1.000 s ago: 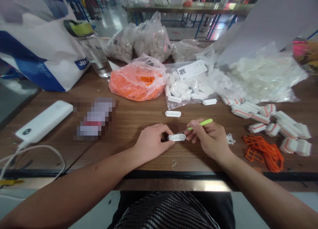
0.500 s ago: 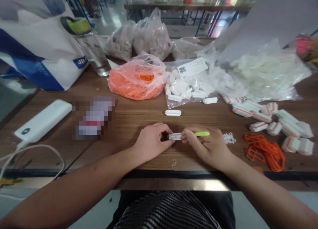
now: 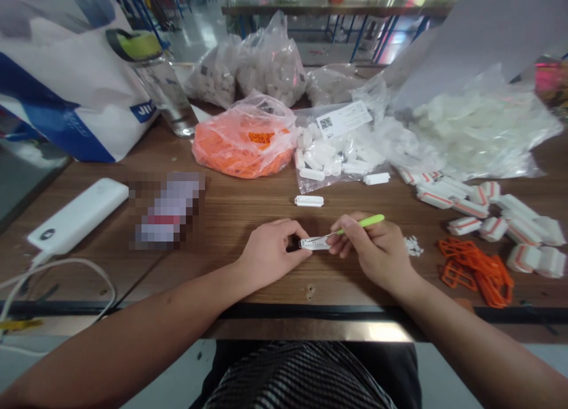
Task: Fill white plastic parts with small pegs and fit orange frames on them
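White plastic strip [image 3: 315,243] sat in the left hand [image 3: 273,252] on my head-camera feed, held just above the wooden table [image 3: 231,222] and not far from its front edge. The left fingers [image 3: 288,231] were curled closed around the strip's left end, grasping it, while the rest of the strip stuck out toward the right hand [image 3: 371,249]. The right fingers [image 3: 344,225] were clenched in a pen-style pinch on a slim green-handled pick [image 3: 370,221]. Its thin metal tip reached over the strip's face, but I could not tell whether it was touching.

A loose white plastic piece [image 3: 309,200] lay on the table just ahead of the hands. Behind it was a clear bag of white pieces [image 3: 310,181] with a QR-code label [image 3: 344,120], and a single white piece [image 3: 376,179] lay beside the bag. To the right I saw tiny white bits [image 3: 413,246], orange plastic frames [image 3: 470,273] and white blocks with orange stripes [image 3: 523,231]. An orange-filled plastic bag [image 3: 242,148] sat further back. On the left were a white power bank [image 3: 77,213] with its cable [image 3: 57,267], a pixelated object [image 3: 168,211], a glass water bottle [image 3: 164,92] and a white-and-blue shopping bag [image 3: 66,83].
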`<action>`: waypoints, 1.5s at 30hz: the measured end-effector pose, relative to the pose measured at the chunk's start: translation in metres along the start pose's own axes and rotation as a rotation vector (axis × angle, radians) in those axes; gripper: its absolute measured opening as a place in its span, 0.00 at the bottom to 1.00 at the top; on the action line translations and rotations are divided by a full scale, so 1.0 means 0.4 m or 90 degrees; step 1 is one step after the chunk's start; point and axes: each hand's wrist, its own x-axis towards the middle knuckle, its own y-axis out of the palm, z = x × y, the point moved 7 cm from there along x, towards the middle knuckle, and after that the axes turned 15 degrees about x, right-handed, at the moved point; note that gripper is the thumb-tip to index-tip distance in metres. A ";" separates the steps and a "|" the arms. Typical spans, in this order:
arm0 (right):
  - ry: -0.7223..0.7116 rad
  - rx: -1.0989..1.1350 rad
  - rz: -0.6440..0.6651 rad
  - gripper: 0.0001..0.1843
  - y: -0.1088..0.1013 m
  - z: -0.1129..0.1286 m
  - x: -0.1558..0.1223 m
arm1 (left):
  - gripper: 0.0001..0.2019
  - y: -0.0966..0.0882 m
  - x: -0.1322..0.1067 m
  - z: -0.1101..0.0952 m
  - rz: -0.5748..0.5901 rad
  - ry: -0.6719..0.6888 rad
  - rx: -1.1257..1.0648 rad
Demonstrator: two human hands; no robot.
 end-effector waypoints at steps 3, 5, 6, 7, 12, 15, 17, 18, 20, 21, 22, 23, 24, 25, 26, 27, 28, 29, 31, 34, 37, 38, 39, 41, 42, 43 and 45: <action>0.001 -0.004 -0.003 0.18 -0.001 -0.004 -0.001 | 0.05 0.000 0.000 0.000 -0.002 0.002 0.002; -0.001 -0.005 -0.002 0.17 -0.001 -0.005 -0.001 | 0.05 0.000 0.000 -0.001 -0.003 0.001 0.001; -0.001 -0.005 0.000 0.17 -0.001 -0.005 -0.001 | 0.05 -0.001 0.000 -0.001 -0.003 -0.001 0.000; -0.001 -0.005 0.001 0.17 0.000 -0.006 -0.001 | 0.05 -0.001 0.000 -0.001 -0.005 -0.002 -0.001; -0.004 -0.010 0.008 0.17 0.003 -0.010 -0.001 | 0.05 -0.001 -0.001 -0.002 -0.005 -0.008 -0.012; -0.017 -0.032 0.021 0.17 0.006 -0.007 -0.004 | 0.05 -0.001 -0.002 -0.002 -0.007 -0.010 -0.020; -0.041 -0.073 0.044 0.17 0.012 0.004 -0.008 | 0.04 -0.002 -0.002 -0.002 -0.012 -0.010 -0.024; -0.057 -0.101 0.058 0.17 0.017 0.013 -0.010 | 0.04 -0.002 -0.002 -0.002 -0.014 -0.010 -0.024; -0.098 -0.173 0.093 0.17 0.032 0.035 -0.015 | 0.04 -0.002 -0.001 -0.002 -0.017 -0.011 -0.022; -0.124 -0.217 0.114 0.17 0.041 0.047 -0.018 | 0.04 -0.001 -0.001 -0.002 -0.015 -0.011 -0.020; -0.155 -0.261 0.136 0.16 0.052 0.060 -0.022 | 0.04 0.000 -0.001 -0.002 -0.011 -0.011 -0.019; -0.188 -0.299 0.154 0.16 0.062 0.071 -0.026 | 0.04 0.001 0.000 -0.002 -0.009 -0.011 -0.017; -0.213 -0.328 0.166 0.16 0.069 0.079 -0.029 | 0.04 0.002 0.000 -0.002 -0.006 -0.011 -0.016; -0.227 -0.343 0.169 0.16 0.072 0.083 -0.031 | 0.05 0.002 0.000 -0.002 -0.005 -0.011 -0.016; -0.226 -0.344 0.165 0.16 0.071 0.082 -0.032 | 0.05 0.003 0.000 -0.002 -0.004 -0.012 -0.016; -0.213 -0.331 0.157 0.16 0.067 0.078 -0.031 | 0.05 0.002 0.000 -0.001 -0.005 -0.013 -0.017; -0.192 -0.308 0.142 0.16 0.060 0.071 -0.029 | 0.05 0.002 0.000 -0.001 -0.007 -0.012 -0.017; -0.168 -0.273 0.123 0.17 0.049 0.063 -0.027 | 0.05 0.001 0.000 -0.002 -0.009 -0.011 -0.018; -0.121 -0.183 0.071 0.16 0.025 0.047 -0.024 | 0.04 0.000 -0.001 -0.002 -0.011 -0.012 -0.020; -0.066 -0.087 0.022 0.17 0.001 0.028 -0.021 | 0.04 0.001 -0.001 0.000 -0.005 -0.015 -0.025; -0.052 -0.070 0.035 0.18 0.003 0.020 -0.018 | 0.04 0.001 -0.001 0.002 -0.006 -0.011 -0.025; -0.052 -0.067 0.038 0.18 0.004 0.018 -0.017 | 0.04 0.000 -0.001 0.002 -0.009 -0.009 -0.025; -0.052 -0.064 0.038 0.17 0.005 0.015 -0.016 | 0.04 0.000 -0.001 0.002 -0.012 -0.008 -0.024; -0.051 -0.057 0.035 0.17 0.004 0.010 -0.014 | 0.04 -0.002 0.000 0.001 -0.013 -0.006 -0.024; -0.048 -0.055 0.034 0.16 0.004 0.007 -0.013 | 0.04 -0.002 0.001 0.000 -0.014 -0.005 -0.024; -0.046 -0.053 0.032 0.16 0.003 0.005 -0.012 | 0.04 -0.003 0.001 0.000 -0.013 -0.004 -0.025; -0.043 -0.055 0.029 0.17 0.001 0.002 -0.010 | 0.04 -0.002 0.002 0.000 -0.012 -0.004 -0.027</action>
